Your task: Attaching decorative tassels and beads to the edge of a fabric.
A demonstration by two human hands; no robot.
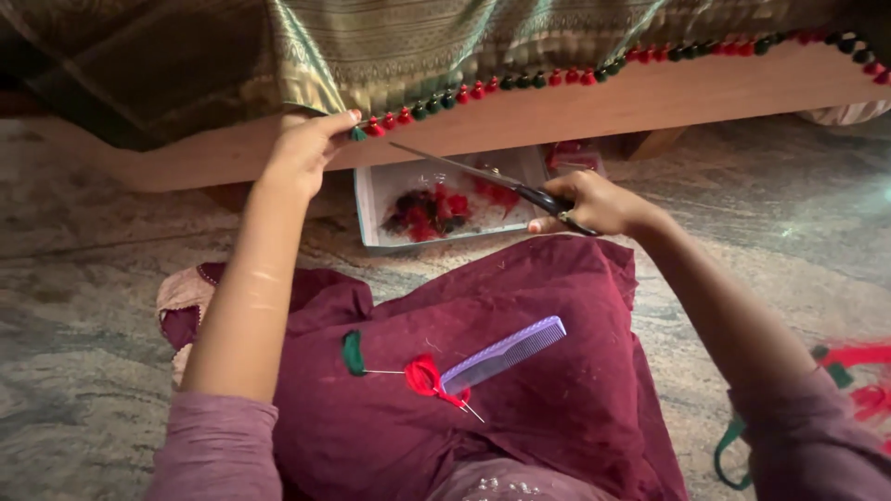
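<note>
On a stone floor (83,306), a green fabric edge (390,70) hangs from a wooden bench (650,93). The left hand (306,148) pinches a green tassel (358,134); the right hand (594,202) grips scissors (483,174), blades nearly together. Trimming close looks best with the tassel held taut.

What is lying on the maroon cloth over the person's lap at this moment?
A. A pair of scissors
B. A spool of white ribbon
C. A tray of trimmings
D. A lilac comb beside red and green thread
D: the lilac comb rests on the maroon cloth next to the red thread and green thread, while the scissors are in the right hand.
</note>
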